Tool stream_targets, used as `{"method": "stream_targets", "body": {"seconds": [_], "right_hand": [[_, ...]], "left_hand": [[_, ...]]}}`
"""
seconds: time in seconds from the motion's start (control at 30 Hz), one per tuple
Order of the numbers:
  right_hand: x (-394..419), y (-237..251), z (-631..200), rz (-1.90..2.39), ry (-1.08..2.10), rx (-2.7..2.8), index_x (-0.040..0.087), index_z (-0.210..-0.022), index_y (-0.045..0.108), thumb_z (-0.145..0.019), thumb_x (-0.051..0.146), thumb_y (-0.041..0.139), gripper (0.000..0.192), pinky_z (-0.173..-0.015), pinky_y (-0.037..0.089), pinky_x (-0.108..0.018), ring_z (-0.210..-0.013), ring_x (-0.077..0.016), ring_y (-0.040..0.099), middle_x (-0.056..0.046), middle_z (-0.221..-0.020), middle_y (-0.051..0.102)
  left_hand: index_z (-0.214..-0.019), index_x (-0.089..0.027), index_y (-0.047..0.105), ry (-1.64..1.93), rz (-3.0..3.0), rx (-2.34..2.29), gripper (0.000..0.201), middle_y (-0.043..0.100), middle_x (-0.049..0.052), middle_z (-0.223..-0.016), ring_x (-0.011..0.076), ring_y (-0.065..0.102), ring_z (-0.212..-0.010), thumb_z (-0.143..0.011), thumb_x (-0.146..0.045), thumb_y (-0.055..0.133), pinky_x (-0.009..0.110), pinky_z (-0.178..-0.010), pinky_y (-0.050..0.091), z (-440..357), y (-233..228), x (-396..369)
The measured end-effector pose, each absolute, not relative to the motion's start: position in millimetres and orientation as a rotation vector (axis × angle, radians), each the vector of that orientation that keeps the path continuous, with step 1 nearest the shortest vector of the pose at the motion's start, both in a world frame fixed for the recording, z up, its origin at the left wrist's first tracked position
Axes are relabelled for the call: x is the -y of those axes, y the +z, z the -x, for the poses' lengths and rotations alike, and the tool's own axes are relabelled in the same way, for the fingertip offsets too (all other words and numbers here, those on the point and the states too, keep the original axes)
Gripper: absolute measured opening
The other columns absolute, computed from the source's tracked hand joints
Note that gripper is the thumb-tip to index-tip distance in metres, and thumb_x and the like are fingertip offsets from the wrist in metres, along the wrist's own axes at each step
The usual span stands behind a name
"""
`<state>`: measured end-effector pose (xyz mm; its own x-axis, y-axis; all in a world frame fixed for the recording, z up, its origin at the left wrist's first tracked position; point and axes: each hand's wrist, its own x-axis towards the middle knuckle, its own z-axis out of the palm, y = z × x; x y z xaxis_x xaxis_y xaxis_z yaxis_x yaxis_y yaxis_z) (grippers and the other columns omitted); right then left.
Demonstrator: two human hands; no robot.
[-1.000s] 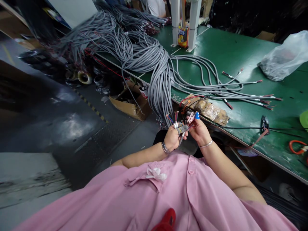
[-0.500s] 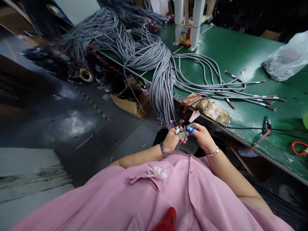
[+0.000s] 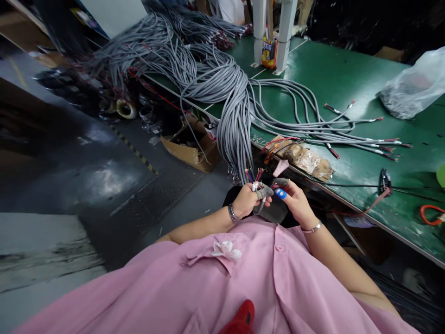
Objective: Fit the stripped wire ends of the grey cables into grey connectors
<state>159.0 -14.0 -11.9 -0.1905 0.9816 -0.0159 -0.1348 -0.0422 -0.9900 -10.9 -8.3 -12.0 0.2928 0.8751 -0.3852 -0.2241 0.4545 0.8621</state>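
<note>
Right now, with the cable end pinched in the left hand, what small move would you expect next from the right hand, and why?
Probably the right hand closes its capped fingertips on one of the colored wires. The left hand holds the gray cable end with those wires fanned upward, and the right hand sits just beside them, apparently gripping none.

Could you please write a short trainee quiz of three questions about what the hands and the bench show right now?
1. True or false: the left hand grips a grey cable end with coloured wires fanning upward.
2. What colour is the cover on a fingertip of the right hand? A red, B blue, C yellow.
3. Fill in: the big cable bundle hangs over the edge of the ___ bench.

Key: 1 true; 2 B; 3 green.
</note>
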Motion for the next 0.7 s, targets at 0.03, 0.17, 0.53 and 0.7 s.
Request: {"method": "stream_targets", "body": {"seconds": [0.03, 0.17, 0.53, 0.7], "right_hand": [[14.7, -12.3, -157.7, 1.021, 1.46, 1.184, 0.025, -0.101, 0.067, -0.076, 0.036, 0.072, 0.028, -0.081, 0.049, -0.033, -0.085, -0.0175, 0.061, -0.003, -0.094, 0.067], [16.8, -9.2, -148.1, 0.996, 1.55, 1.054, 0.024, -0.088, 0.069, -0.076, 0.038, 0.072, 0.019, -0.061, 0.049, -0.03, -0.061, -0.0142, 0.056, 0.0, -0.07, 0.064], [5.4, -6.6, -138.2, 1.075, 1.538, 1.121, 0.021, -0.074, 0.067, -0.075, 0.039, 0.072, 0.018, -0.044, 0.042, -0.028, -0.044, -0.0125, 0.052, 0.001, -0.057, 0.061], [-1.4, -12.9, -140.7, 1.141, 1.441, 1.086, 0.019, -0.073, 0.072, -0.072, 0.037, 0.075, 0.019, -0.053, 0.04, -0.026, -0.056, -0.0115, 0.051, 0.0, -0.064, 0.065]], "left_hand": [[-0.074, -0.01, 0.064, 0.848, -0.784, -1.005, 0.036, 0.066, 0.007, -0.061, 0.0141, 0.063, -0.049, -0.064, -0.042, 0.077, 0.016, -0.036, 0.028, 10.9, -11.6, 8.2], [-0.073, -0.011, 0.063, 0.85, -0.813, -0.948, 0.036, 0.066, 0.007, -0.061, 0.0148, 0.063, -0.049, -0.066, -0.043, 0.076, 0.017, -0.036, 0.025, 10.6, -14.5, 8.8], [-0.071, -0.011, 0.065, 0.855, -0.866, -0.994, 0.035, 0.067, 0.008, -0.061, 0.0139, 0.061, -0.05, -0.065, -0.043, 0.077, 0.019, -0.042, 0.034, 10.1, -24.9, 13.2], [-0.078, -0.01, 0.065, 0.985, -0.782, -0.987, 0.037, 0.068, 0.009, -0.066, 0.0149, 0.064, -0.053, -0.065, -0.043, 0.075, 0.017, -0.037, 0.023, 13.1, -21.0, 12.3]]}}
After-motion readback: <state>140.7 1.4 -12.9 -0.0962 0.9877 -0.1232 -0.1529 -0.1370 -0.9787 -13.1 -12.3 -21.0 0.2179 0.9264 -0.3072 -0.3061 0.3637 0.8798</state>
